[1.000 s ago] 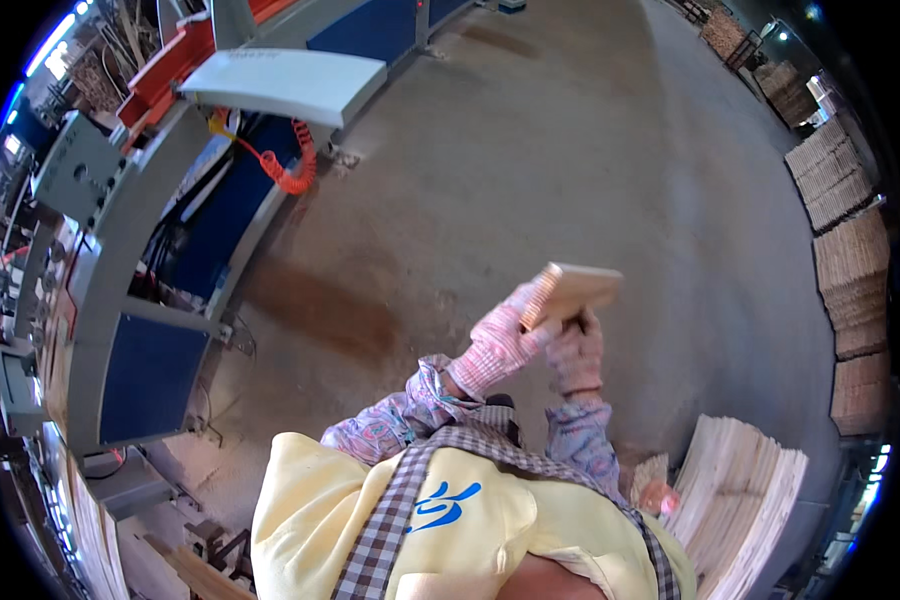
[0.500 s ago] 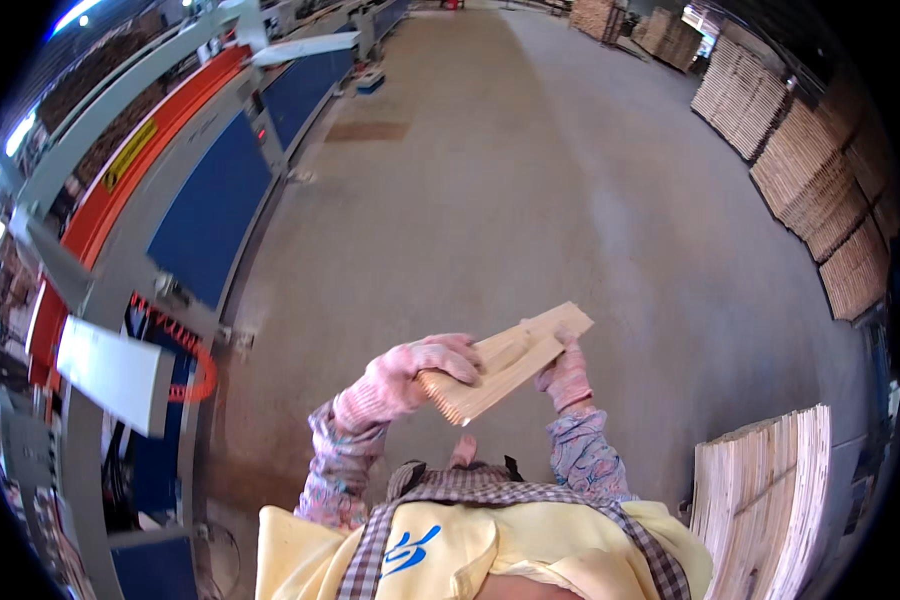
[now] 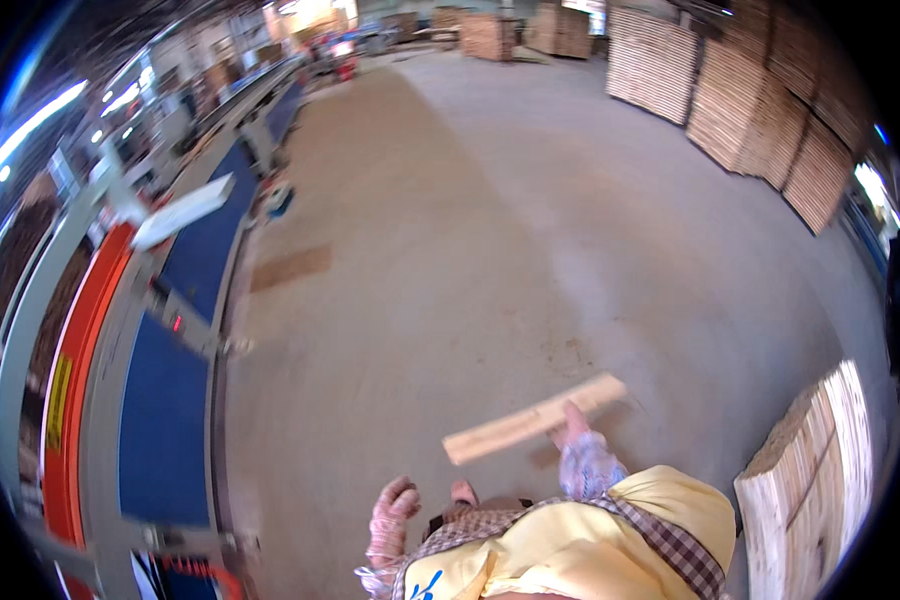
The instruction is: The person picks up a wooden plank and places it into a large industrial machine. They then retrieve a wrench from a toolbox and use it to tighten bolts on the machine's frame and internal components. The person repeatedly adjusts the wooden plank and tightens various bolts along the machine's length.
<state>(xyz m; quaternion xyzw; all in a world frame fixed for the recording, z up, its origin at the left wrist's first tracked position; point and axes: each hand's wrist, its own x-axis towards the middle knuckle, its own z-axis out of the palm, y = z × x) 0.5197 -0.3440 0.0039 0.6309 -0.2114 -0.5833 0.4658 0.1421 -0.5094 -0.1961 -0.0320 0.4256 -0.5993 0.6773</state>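
In my right hand point(image 3: 570, 428) is a short, pale wooden board point(image 3: 515, 425), gripped near its right part with the thumb over its face. The board slants up to the right above the floor. Apart from it, my left hand point(image 3: 394, 500) hangs low beside my body in a pink glove. Its fingers curl inward and nothing shows in them.
A long blue and grey machine point(image 3: 165, 420) with an orange rail point(image 3: 80, 390) runs along my left. At the lower right stands a stack of boards point(image 3: 805, 480). Tall lumber stacks point(image 3: 740, 110) line the far right of the concrete floor point(image 3: 420, 250).
My left hand has let go of the board and dropped down to the left. The board stays in my right hand, now lower and farther right. The view has tipped up and turned.
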